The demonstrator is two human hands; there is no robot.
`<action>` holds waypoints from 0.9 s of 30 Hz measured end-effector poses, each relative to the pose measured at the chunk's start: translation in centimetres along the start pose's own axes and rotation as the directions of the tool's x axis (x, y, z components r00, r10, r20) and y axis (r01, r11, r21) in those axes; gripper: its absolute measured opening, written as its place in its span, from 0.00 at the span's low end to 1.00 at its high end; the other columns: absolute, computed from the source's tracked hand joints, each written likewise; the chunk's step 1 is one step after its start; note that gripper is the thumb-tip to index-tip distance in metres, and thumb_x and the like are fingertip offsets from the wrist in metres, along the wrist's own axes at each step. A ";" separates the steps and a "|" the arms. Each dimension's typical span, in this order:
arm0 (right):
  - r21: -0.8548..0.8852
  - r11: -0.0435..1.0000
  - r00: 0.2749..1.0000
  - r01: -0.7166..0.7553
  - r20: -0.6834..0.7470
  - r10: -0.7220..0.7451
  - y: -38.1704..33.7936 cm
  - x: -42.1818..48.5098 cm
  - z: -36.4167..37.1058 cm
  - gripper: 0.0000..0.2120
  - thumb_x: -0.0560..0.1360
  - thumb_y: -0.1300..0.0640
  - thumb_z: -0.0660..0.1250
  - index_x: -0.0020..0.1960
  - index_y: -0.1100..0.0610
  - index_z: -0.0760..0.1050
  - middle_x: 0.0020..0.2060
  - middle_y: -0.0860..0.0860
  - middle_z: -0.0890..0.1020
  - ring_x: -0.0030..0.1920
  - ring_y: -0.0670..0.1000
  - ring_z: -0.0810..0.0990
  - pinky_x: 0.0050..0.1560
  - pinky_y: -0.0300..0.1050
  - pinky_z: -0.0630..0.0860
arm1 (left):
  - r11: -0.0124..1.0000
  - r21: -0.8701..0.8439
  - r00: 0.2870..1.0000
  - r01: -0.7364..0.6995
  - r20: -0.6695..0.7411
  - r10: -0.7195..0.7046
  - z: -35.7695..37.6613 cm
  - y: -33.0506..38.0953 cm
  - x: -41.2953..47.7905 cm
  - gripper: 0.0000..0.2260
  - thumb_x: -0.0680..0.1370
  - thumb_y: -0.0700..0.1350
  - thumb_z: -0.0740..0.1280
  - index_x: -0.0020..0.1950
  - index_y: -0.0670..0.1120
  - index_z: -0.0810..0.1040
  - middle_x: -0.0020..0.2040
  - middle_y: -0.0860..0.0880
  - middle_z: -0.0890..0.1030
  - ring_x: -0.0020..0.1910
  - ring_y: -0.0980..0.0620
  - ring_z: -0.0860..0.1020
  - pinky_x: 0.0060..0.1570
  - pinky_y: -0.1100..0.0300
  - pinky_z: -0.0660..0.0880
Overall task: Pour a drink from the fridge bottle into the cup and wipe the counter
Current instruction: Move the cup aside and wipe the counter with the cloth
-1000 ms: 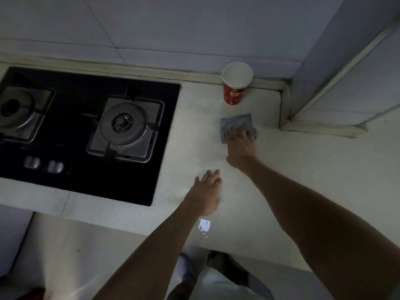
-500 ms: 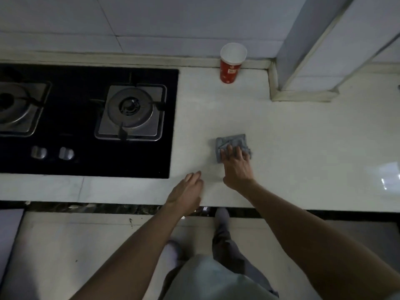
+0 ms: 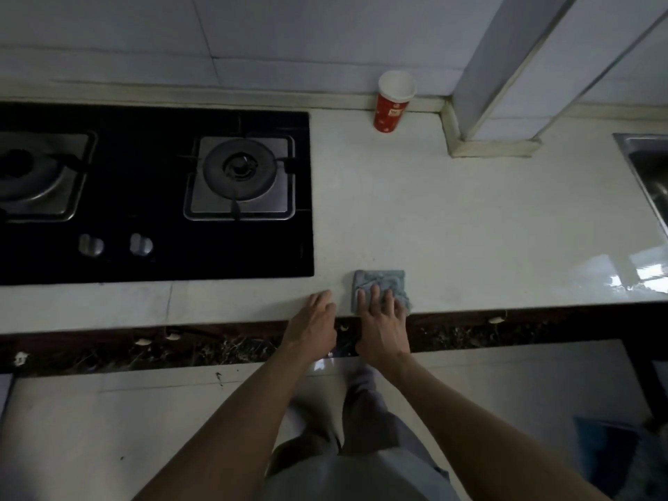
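Observation:
A folded grey-blue cloth [image 3: 380, 282] lies on the pale counter [image 3: 470, 226] at its front edge. My right hand [image 3: 384, 321] presses flat on the cloth, fingers spread over its near half. My left hand [image 3: 315, 325] rests at the counter's front edge just left of the cloth, fingers loosely apart and holding nothing. A red paper cup [image 3: 392, 103] with a white rim stands upright at the back of the counter against the wall. No bottle is in view.
A black glass gas hob [image 3: 155, 254] with two burners and two knobs fills the left of the counter. A tiled pillar [image 3: 506, 66] juts out at the back right. The corner of a steel sink [image 3: 647, 168] shows at the far right.
My right hand has dragged the cloth from near the cup back to the counter's front edge. My left hand has slid back along with it, and my view has pulled away.

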State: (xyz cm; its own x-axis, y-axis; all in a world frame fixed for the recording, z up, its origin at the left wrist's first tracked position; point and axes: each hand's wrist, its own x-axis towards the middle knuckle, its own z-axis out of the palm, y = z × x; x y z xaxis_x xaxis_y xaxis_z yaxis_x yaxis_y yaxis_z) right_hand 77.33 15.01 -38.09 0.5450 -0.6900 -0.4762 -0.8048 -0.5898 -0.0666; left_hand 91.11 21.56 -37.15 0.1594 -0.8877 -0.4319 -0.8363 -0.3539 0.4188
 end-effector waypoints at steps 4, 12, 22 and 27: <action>-0.026 1.000 1.000 0.011 -0.003 -0.011 -2.2 0.6 0.5 0.41 0.77 0.46 0.61 0.79 0.58 0.40 0.77 0.64 0.44 0.76 0.67 0.43 0.74 0.64 0.43 | 0.999 -0.025 0.999 -0.032 0.036 0.033 -0.7 -0.7 0.1 0.22 0.79 0.38 0.62 0.74 0.41 0.69 0.80 0.47 0.58 0.78 0.49 0.58 0.76 0.52 0.61; -0.130 0.987 0.995 0.089 -0.025 -0.093 -1.3 4.9 -2.2 0.43 0.74 0.50 0.64 0.79 0.59 0.43 0.77 0.64 0.49 0.75 0.67 0.50 0.73 0.64 0.50 | 0.998 0.034 0.993 -0.047 0.112 0.043 -2.5 -0.9 2.9 0.17 0.78 0.38 0.60 0.67 0.41 0.74 0.66 0.43 0.74 0.67 0.45 0.71 0.67 0.51 0.70; -0.149 0.976 0.986 0.158 -0.031 -0.164 1.6 18.8 -9.7 0.44 0.75 0.40 0.62 0.79 0.57 0.43 0.78 0.60 0.48 0.76 0.65 0.48 0.75 0.62 0.49 | 0.986 0.064 0.983 -0.154 -0.093 0.160 -6.2 -0.6 10.9 0.25 0.78 0.40 0.63 0.76 0.39 0.67 0.78 0.42 0.64 0.77 0.47 0.63 0.75 0.58 0.61; -0.195 0.960 0.979 0.200 0.011 -0.201 2.8 27.0 -14.6 0.48 0.73 0.41 0.66 0.79 0.58 0.41 0.78 0.61 0.47 0.76 0.65 0.46 0.75 0.62 0.48 | 0.976 0.187 0.993 -0.107 -0.031 0.115 -8.5 -0.2 16.5 0.26 0.82 0.44 0.59 0.80 0.40 0.59 0.82 0.41 0.51 0.81 0.42 0.52 0.79 0.49 0.52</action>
State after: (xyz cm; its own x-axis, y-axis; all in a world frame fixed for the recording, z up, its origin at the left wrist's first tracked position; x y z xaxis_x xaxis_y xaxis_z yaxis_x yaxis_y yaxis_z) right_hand 93.21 -11.43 -38.31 0.6933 -0.5524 -0.4627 -0.6181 -0.7860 0.0123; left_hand 98.36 4.47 -37.59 0.0786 -0.9314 -0.3555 -0.9319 -0.1953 0.3057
